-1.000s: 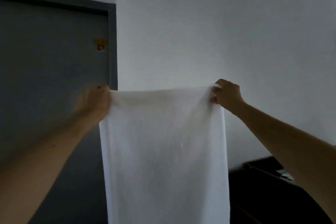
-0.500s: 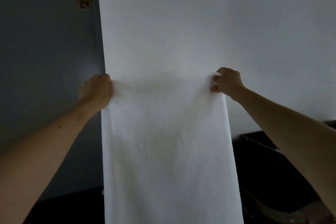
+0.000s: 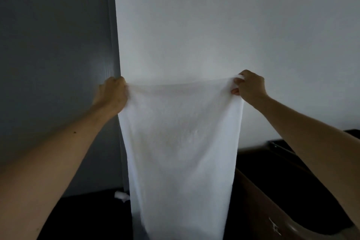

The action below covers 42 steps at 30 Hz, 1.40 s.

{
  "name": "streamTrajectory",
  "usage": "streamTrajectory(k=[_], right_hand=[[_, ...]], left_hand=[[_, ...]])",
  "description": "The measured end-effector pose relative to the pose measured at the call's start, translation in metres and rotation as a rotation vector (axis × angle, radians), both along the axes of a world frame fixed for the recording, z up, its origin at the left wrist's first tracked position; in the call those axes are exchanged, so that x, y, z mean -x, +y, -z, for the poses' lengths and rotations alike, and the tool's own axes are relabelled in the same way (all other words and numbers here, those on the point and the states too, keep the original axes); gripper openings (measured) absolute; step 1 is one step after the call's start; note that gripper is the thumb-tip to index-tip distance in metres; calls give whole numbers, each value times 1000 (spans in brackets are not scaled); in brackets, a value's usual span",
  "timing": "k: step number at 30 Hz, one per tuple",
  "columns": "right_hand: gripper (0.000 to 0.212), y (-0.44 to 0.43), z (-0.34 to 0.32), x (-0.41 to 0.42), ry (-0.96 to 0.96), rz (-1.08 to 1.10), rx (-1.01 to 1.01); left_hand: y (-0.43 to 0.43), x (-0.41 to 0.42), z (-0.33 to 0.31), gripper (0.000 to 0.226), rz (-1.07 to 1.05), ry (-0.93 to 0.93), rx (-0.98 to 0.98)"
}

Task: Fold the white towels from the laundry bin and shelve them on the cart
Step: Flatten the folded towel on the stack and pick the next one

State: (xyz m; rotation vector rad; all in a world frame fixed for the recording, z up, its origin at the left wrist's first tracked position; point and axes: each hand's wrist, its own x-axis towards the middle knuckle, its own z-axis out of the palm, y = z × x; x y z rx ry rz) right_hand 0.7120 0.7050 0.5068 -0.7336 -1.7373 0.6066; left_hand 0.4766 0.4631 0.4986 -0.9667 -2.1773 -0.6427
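A white towel (image 3: 181, 152) hangs full length in front of me, stretched flat by its top edge at about chest height. My left hand (image 3: 112, 93) grips the top left corner with curled fingers. My right hand (image 3: 250, 85) pinches the top right corner, a tuft of cloth poking above its fingers. The towel's lower end runs out of the frame at the bottom. A small white bit of cloth (image 3: 120, 195) shows low down behind the towel's left edge.
A grey door (image 3: 54, 64) stands at the left and a white wall (image 3: 233, 25) straight ahead. Dark furniture (image 3: 272, 161) fills the lower right, with a brown curved rim (image 3: 282, 218) near the bottom right corner. The floor area below is dark.
The view has tilted downward, so the door's top frame is gone and more dark furniture shows. Both hands keep the same hold on the towel's corners, and the towel narrows slightly lower down.
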Motion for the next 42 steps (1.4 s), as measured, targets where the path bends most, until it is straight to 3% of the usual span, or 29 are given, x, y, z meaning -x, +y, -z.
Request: streamTrajectory(k=[11, 19, 24, 35, 42], right_hand=[[11, -47, 36, -99, -60, -85, 41], [8, -107, 131, -200, -299, -185, 162], [7, -131, 177, -250, -510, -210, 232], [12, -142, 228, -295, -561, -233, 415], [28, -122, 251, -287, -651, -241, 467]], left_hand=[[-64, -111, 49, 19, -55, -60, -3], [-133, -226, 158, 23, -133, -323, 116], [-160, -276, 205, 22, -146, -363, 240], [-166, -318, 245, 24, -139, -385, 347], [-145, -309, 265, 22, -142, -377, 411]])
